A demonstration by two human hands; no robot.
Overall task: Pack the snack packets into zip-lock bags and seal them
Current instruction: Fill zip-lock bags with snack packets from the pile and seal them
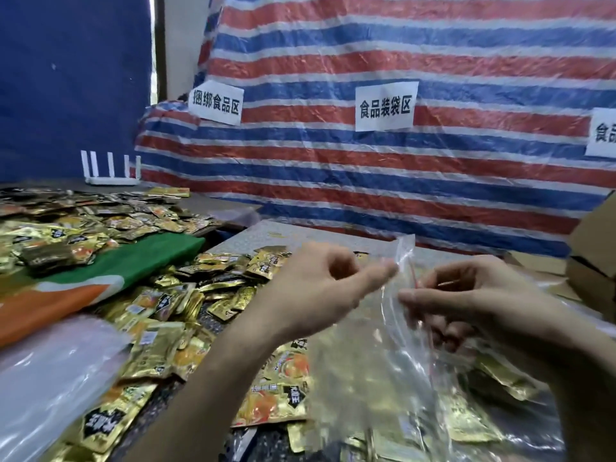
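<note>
The zip-lock bag point(383, 355) was thin clear plastic, glossy and creased, and the snack packets point(160, 355) heaped round it were shiny gold foil-look film that caught the light. Behind them the striped tarpaulin point(366, 181) looked like woven plastic with a crinkled sheen. Its paper signs point(385, 106) were matt white, and the cardboard box point(590, 271) was dull brown.

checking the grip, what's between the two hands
The clear bag: its top edge spans the gap, pinched by the left hand and the right hand. Shown in the head view.
</note>
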